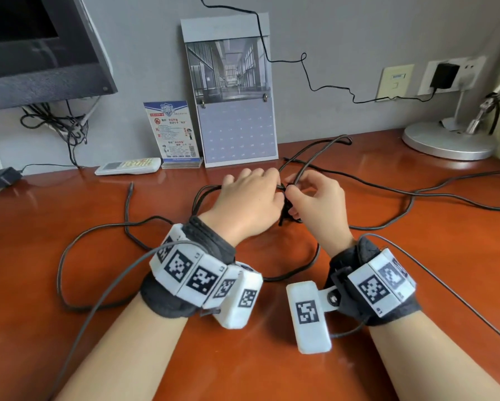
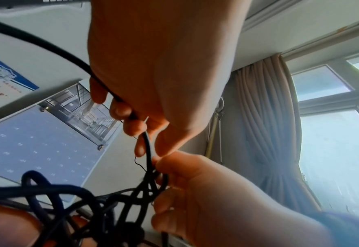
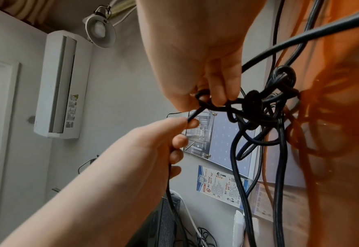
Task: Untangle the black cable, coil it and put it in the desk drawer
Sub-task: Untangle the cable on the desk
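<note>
Pinching the black cable (image 1: 312, 160) knot mid-desk (image 1: 69, 342), my left hand (image 1: 250, 198) and right hand (image 1: 315, 198) each grip a strand, loops sprawling toward both edges

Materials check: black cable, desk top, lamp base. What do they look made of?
Black cable: looks like a rubber or PVC jacket, smooth with a slight sheen, and it bends into tight loops at the knot. Desk: reddish-brown wood or wood-look laminate, glossy; it mirrors the cable and window light. Lamp base: likely brushed metal, silver-grey with a soft highlight; painted plastic can't be ruled out.

Grey wall (image 1: 358, 30), curtained window (image 2: 326, 133).
</note>
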The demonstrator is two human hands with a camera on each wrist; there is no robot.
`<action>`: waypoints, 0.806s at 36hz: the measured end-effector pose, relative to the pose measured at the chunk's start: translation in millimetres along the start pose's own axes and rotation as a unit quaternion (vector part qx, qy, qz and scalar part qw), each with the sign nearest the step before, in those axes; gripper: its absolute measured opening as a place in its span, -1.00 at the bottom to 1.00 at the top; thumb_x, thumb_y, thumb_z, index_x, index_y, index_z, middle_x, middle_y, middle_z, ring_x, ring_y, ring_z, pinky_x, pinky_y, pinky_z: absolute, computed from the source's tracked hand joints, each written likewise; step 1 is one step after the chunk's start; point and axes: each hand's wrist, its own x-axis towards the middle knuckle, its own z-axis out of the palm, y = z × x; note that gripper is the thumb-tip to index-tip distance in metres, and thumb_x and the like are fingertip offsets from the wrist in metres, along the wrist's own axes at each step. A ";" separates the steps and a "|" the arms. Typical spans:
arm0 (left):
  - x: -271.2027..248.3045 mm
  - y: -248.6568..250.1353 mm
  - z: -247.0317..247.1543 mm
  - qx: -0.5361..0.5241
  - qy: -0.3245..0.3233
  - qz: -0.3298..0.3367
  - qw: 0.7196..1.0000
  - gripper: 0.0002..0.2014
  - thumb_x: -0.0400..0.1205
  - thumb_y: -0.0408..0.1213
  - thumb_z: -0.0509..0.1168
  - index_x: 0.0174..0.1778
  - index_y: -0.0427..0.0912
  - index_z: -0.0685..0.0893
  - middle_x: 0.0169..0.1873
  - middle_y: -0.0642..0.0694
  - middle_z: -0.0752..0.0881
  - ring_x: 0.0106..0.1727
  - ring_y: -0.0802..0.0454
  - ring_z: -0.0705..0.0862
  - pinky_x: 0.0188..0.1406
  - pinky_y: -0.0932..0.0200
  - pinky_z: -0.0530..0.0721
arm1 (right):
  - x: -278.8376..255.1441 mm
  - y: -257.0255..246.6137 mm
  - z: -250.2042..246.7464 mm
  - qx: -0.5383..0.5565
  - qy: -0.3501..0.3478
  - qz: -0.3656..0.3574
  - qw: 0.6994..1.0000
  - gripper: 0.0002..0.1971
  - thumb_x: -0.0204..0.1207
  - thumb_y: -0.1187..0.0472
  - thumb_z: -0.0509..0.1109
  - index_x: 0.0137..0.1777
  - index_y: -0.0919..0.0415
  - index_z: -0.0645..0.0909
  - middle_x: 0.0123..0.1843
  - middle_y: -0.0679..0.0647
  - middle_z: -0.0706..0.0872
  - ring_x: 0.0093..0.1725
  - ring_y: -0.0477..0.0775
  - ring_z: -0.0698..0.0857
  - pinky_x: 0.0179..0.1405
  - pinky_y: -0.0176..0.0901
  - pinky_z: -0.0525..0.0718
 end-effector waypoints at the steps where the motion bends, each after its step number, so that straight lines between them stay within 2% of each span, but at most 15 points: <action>1: 0.4 0.7 0.2 0.003 0.001 -0.005 1.000 -0.71 0.72 -0.12 0.02 0.33 -0.08 0.42 0.29 -0.07 0.52 0.37 -0.09 0.37 0.32 -0.08 0.24 | 0.2 0.4 0.6 -0.005 0.001 -0.007 1.000 -0.91 0.43 0.31 0.34 -0.18 0.31 0.66 -0.33 0.13 0.72 -0.37 0.20 0.73 -0.24 0.16 0.71; 4: 1.2 -3.2 -4.5 -0.007 0.024 -0.018 1.000 -0.72 0.68 -0.18 0.05 0.30 -0.09 0.42 0.27 -0.06 0.51 0.35 -0.07 0.35 0.30 -0.06 0.19 | 1.0 3.2 0.2 -0.012 0.016 -0.008 1.000 -0.91 0.42 0.30 0.33 -0.20 0.29 0.66 -0.33 0.12 0.71 -0.33 0.24 0.70 -0.20 0.20 0.69; 8: 0.8 -23.6 -28.5 -0.055 0.124 -0.065 0.989 -0.75 0.67 -0.24 0.08 0.25 -0.07 0.49 0.09 0.02 0.52 0.28 -0.03 0.41 0.18 0.01 0.20 | 4.6 7.4 -2.6 -0.011 0.036 0.014 0.999 -0.87 0.46 0.30 0.30 -0.14 0.14 0.67 -0.35 -0.15 0.66 -0.28 0.09 0.70 -0.11 0.17 0.71; 11: -1.4 -38.5 -41.8 -0.096 0.153 -0.103 0.978 -0.83 0.66 -0.24 0.09 0.07 0.01 0.56 -0.06 0.02 0.60 0.24 -0.09 0.49 0.13 0.04 0.22 | 5.5 7.2 -1.4 -0.020 0.029 0.006 0.999 -0.87 0.46 0.29 0.30 -0.14 0.15 0.68 -0.37 -0.14 0.65 -0.32 0.09 0.69 -0.12 0.08 0.71; 14: -3.6 -44.3 -50.5 -0.098 0.182 -0.137 0.969 -0.83 0.68 -0.22 0.08 0.00 0.02 0.58 0.06 -0.06 0.67 0.28 -0.11 0.48 0.21 0.02 0.24 | 7.7 8.3 -0.5 -0.023 0.046 0.009 0.999 -0.87 0.47 0.27 0.29 -0.16 0.23 0.68 -0.38 -0.02 0.66 -0.32 0.14 0.68 -0.18 0.03 0.70; 17: -11.7 -57.1 -66.7 -0.055 0.264 -0.160 0.950 -0.73 0.69 -0.19 0.05 0.01 -0.05 0.68 0.11 -0.16 0.66 0.27 -0.17 0.47 0.21 -0.02 0.27 | 12.1 16.5 -7.4 -0.038 0.082 0.020 0.996 -0.84 0.52 0.23 0.28 -0.25 0.18 0.64 -0.41 -0.03 0.61 -0.31 0.11 0.60 -0.26 -0.10 0.55; 18: -15.5 -64.3 -71.8 -0.044 0.285 -0.168 0.943 -0.71 0.69 -0.20 0.04 -0.02 -0.08 0.70 0.02 -0.19 0.68 0.20 -0.18 0.48 0.16 -0.02 0.27 | 13.8 19.8 -10.6 -0.037 0.096 0.028 0.994 -0.78 0.53 0.20 0.28 -0.35 0.16 0.57 -0.46 -0.03 0.55 -0.36 0.13 0.55 -0.30 -0.08 0.51; 20: -22.8 -79.1 -77.6 -0.052 0.281 -0.191 0.939 -0.70 0.66 -0.23 0.06 -0.18 -0.13 0.70 -0.34 -0.12 0.65 -0.02 -0.11 0.44 0.02 0.01 0.21 | 16.5 23.0 -13.6 -0.012 0.104 0.053 0.993 -0.68 0.53 0.15 0.27 -0.47 0.15 0.42 -0.56 -0.04 0.45 -0.42 0.20 0.50 -0.35 0.09 0.59; 21: -24.8 -84.6 -76.8 -0.063 0.261 -0.206 0.941 -0.69 0.65 -0.24 0.07 -0.24 -0.15 0.69 -0.48 -0.07 0.60 -0.08 -0.08 0.42 0.00 0.03 0.20 | 17.0 23.1 -13.9 -0.002 0.101 0.064 0.993 -0.67 0.52 0.13 0.27 -0.47 0.17 0.40 -0.58 -0.05 0.43 -0.44 0.20 0.49 -0.31 0.19 0.65; 23: -24.5 -92.5 -71.6 -0.065 0.232 -0.227 0.944 -0.69 0.64 -0.25 0.08 -0.29 -0.17 0.68 -0.60 -0.02 0.54 -0.09 -0.12 0.48 0.11 0.00 0.32 | 16.5 20.2 -12.1 0.003 0.090 0.070 0.993 -0.70 0.51 0.14 0.28 -0.45 0.17 0.42 -0.58 -0.08 0.44 -0.46 0.08 0.47 -0.25 0.26 0.68; 25: -23.3 -95.8 -67.1 -0.047 0.216 -0.243 0.944 -0.69 0.64 -0.24 0.07 -0.28 -0.16 0.69 -0.55 0.02 0.56 -0.03 -0.16 0.52 0.26 -0.08 0.36 | 14.6 16.5 -10.1 0.000 0.076 0.063 0.995 -0.75 0.50 0.19 0.29 -0.42 0.01 0.50 -0.53 -0.16 0.50 -0.42 0.03 0.53 -0.17 0.26 0.70; 26: -22.4 -96.7 -65.7 -0.038 0.207 -0.250 0.945 -0.69 0.64 -0.24 0.07 -0.26 -0.16 0.69 -0.45 0.03 0.60 0.03 -0.19 0.54 0.32 -0.11 0.36 | 13.6 14.9 -9.2 -0.006 0.068 0.057 0.996 -0.78 0.49 0.21 0.29 -0.36 -0.06 0.54 -0.48 -0.18 0.55 -0.36 0.04 0.58 -0.13 0.26 0.71; 27: -21.2 -97.4 -64.1 -0.031 0.197 -0.252 0.947 -0.72 0.64 -0.25 0.08 -0.26 -0.12 0.68 -0.32 -0.01 0.64 0.10 -0.20 0.55 0.35 -0.14 0.35 | 12.3 13.3 -8.6 -0.011 0.061 0.050 0.997 -0.81 0.49 0.22 0.28 -0.29 -0.08 0.58 -0.43 -0.17 0.58 -0.31 0.06 0.61 -0.10 0.25 0.70; 29: -18.8 -95.3 -59.5 -0.037 0.186 -0.222 0.956 -0.75 0.62 -0.28 0.11 -0.19 0.08 0.66 -0.03 -0.06 0.71 0.22 -0.19 0.56 0.36 -0.16 0.40 | 10.5 11.2 -7.5 -0.014 0.051 0.043 0.998 -0.85 0.49 0.24 0.28 -0.22 -0.03 0.62 -0.38 -0.15 0.61 -0.27 0.06 0.64 -0.09 0.23 0.71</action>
